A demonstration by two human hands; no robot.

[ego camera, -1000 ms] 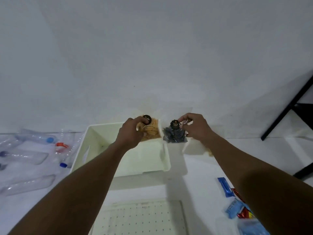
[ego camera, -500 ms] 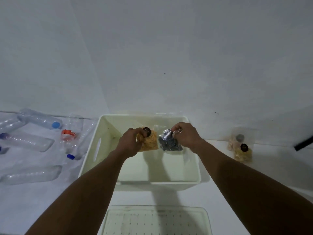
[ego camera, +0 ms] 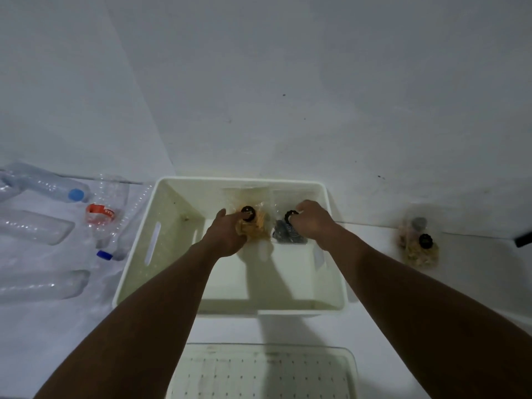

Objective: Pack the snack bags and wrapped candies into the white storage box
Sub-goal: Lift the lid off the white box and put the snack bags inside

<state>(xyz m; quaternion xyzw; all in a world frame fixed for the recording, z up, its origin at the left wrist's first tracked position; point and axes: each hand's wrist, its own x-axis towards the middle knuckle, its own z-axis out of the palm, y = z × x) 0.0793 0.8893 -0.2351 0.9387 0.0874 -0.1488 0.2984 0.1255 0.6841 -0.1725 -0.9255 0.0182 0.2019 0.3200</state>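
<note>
Both hands had moved down inside the white box (ego camera: 138, 251). The left hand (ego camera: 227, 236) held the yellow snack bag (ego camera: 256, 226) and the right hand (ego camera: 312, 223) held the dark snack bag (ego camera: 288, 236), nearly packed

Left side of frame: several clear empty plastic bottles (ego camera: 43, 226) lying on their sides on the white surface (ego camera: 288, 329). One at upper left has a blue cap (ego camera: 76, 194); another has an orange-red label band (ego camera: 100, 213); a third shows a dark blue cap (ego camera: 104, 255). Bottom centre: white perforated tray or lid (ego camera: 264, 372), flat, cut off by frame edge. Far right edge: dark object (ego camera: 524, 239), unidentifiable. White wall (ego camera: 288, 82) behind.
</note>
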